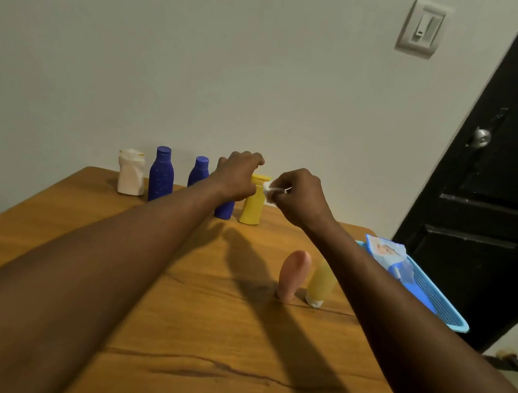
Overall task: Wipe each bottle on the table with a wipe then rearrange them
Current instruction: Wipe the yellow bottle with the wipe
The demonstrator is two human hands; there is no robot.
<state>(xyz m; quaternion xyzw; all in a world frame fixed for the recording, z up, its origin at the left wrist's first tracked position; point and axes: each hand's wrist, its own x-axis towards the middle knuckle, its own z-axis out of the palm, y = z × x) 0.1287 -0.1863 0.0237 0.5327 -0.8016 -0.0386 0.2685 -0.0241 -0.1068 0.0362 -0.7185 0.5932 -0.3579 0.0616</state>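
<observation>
Wooden table. Along the far edge, by the wall: white bottle, tall blue bottle, shorter blue bottle, third blue bottle mostly behind the left hand, then yellow bottle. Right hand pinches a white wipe against the yellow bottle's upper side. Left hand's fingers curled; what they grip, cannot tell. Toward the right edge: pink tube and pale yellow tube, cap-down; blue basket holds a wipes packet.

Dim room, warm yellow light
Light comes from above, so two long dark shadows lie on the desk. The door is almost black and leans, since the edges bend. The far bottles look a little blurry.
</observation>
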